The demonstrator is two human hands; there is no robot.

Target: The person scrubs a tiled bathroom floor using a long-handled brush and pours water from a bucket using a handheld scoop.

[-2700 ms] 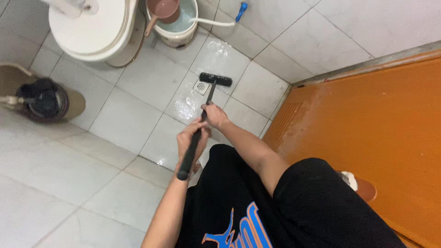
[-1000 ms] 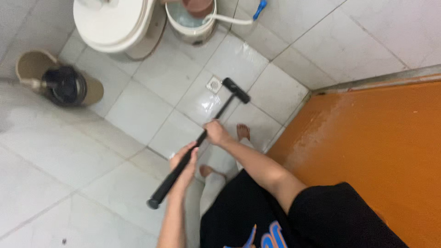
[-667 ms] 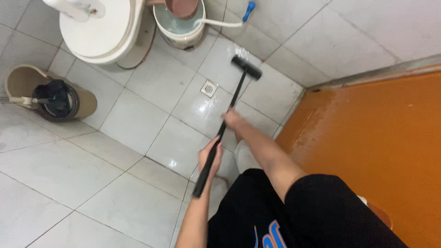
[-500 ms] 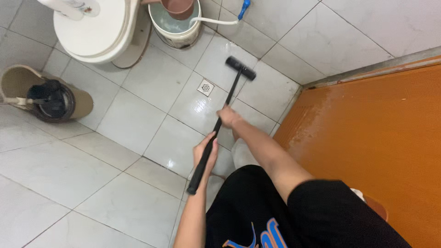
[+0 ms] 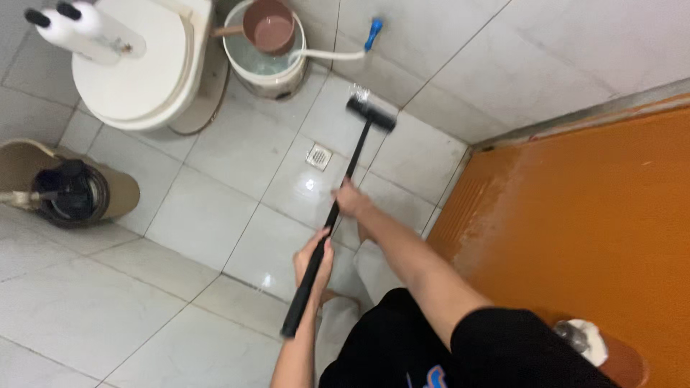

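wet tiled floor [image 5: 208, 208], bucket [image 5: 262, 68], toilet [image 5: 133, 79]

Wet white floor tiles [image 5: 215, 208] spread beyond the hands; an orange door [image 5: 589, 223] stands to their right.

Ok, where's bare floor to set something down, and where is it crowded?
Bare tiles lie lower left, bordered by the tan bin above and the left hand on the brush handle. Another free patch sits between the toilet, floor drain and bin. It is crowded up top: toilet, bucket, hose, brush head.
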